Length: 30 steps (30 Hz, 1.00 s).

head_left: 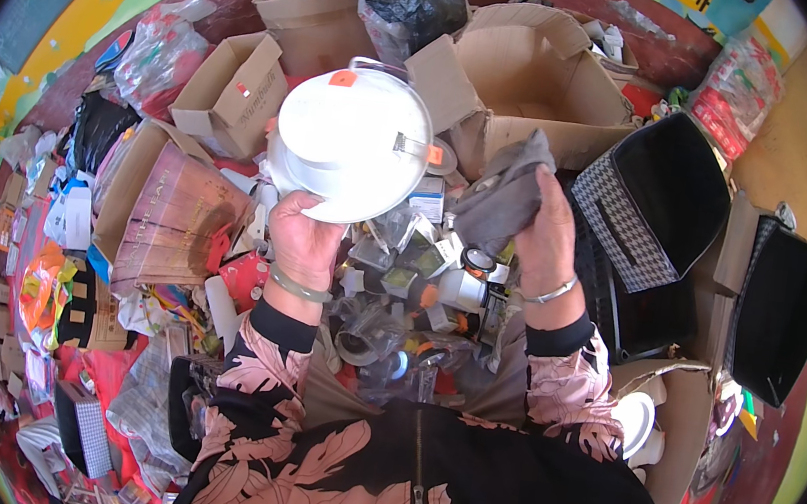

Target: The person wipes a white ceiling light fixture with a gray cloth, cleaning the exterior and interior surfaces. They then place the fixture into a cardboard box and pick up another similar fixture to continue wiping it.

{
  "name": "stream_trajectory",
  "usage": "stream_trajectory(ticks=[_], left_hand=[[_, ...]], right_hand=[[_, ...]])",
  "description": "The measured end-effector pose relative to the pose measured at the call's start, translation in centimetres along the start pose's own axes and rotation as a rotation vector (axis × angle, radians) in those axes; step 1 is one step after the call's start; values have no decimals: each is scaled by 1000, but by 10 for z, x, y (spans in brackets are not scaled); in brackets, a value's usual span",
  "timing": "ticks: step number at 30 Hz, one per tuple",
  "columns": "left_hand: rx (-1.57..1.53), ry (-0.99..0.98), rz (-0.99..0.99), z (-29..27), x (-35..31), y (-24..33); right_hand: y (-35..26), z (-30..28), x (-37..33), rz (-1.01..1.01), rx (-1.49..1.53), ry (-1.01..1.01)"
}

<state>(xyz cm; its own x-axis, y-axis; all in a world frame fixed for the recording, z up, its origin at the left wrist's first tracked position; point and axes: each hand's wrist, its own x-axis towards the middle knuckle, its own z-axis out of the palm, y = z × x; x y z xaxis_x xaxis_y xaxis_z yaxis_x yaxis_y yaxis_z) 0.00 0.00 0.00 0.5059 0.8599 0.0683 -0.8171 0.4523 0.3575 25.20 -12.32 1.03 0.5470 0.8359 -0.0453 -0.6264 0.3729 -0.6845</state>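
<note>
My left hand (304,240) grips the near rim of a white round recessed downlight (387,184), with its thumb on the rim and the other fingers mostly hidden. Metal spring clips and orange tabs show at the lamp's edge, and its top is washed out by glare. To the right, my right hand (548,238) is closed round a crumpled grey cloth (507,201). The cloth hangs apart from the lamp. Beneath both hands lies a heap of small packets, boxes and clear plastic pieces, with a white jar with a dark rim (463,288) among them.
A large open cardboard box (539,133) stands ahead, with a smaller open carton (231,95) to its left. Black-lined houndstooth bins (620,213) stand at the right. Near my right elbow, a cardboard box (687,448) holds white round items. Bags and cartons crowd the left side.
</note>
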Motion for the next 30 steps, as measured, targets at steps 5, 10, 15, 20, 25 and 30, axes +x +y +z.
stream_trajectory(ticks=[5,10,15,20,25,30], left_hand=[[5,-79,-84,11,-10,-4],[96,-108,-78,27,-16,-9],[179,-54,-15,37,-19,-21],[130,-62,-5,33,-20,-19],[188,23,72,30,-16,-23],[160,41,11,22,-14,-24]], right_hand=[[-8,13,-6,-371,-588,-23],[-12,24,-8,-836,-1266,-72],[-9,33,-14,-1109,-1580,-257],[-3,44,-24,-1068,-1692,-382],[14,38,-23,-909,-1704,-571],[11,31,-15,-540,-1413,-603]])
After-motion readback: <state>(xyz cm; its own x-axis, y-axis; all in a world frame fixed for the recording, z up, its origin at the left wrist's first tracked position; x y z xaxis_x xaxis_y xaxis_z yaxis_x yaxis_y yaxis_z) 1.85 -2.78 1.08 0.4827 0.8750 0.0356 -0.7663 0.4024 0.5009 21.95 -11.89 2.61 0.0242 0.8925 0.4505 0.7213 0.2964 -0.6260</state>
